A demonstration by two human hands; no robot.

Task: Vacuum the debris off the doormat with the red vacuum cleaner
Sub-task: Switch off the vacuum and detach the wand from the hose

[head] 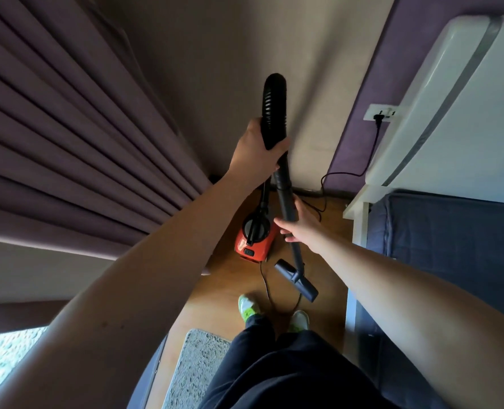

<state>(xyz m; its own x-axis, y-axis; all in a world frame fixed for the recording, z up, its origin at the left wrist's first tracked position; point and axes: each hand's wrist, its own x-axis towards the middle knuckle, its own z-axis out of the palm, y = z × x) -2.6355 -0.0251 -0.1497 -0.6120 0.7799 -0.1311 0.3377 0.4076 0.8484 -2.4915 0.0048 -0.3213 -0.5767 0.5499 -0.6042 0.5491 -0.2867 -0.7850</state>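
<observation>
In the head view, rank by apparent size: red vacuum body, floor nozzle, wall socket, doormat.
1. doormat, partly hidden by the leg
2. red vacuum body
3. floor nozzle, close to the body in apparent size, so that order is unsure
4. wall socket

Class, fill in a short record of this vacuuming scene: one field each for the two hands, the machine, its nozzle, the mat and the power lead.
left hand: grips the black ribbed hose at its cuff
right hand: fingers on the dark wand tube
red vacuum cleaner: on the wooden floor
flat floor nozzle: ahead of the shoes, not on the mat
grey doormat: beside the person's leg
black power cord: plugged into the white wall socket
</observation>
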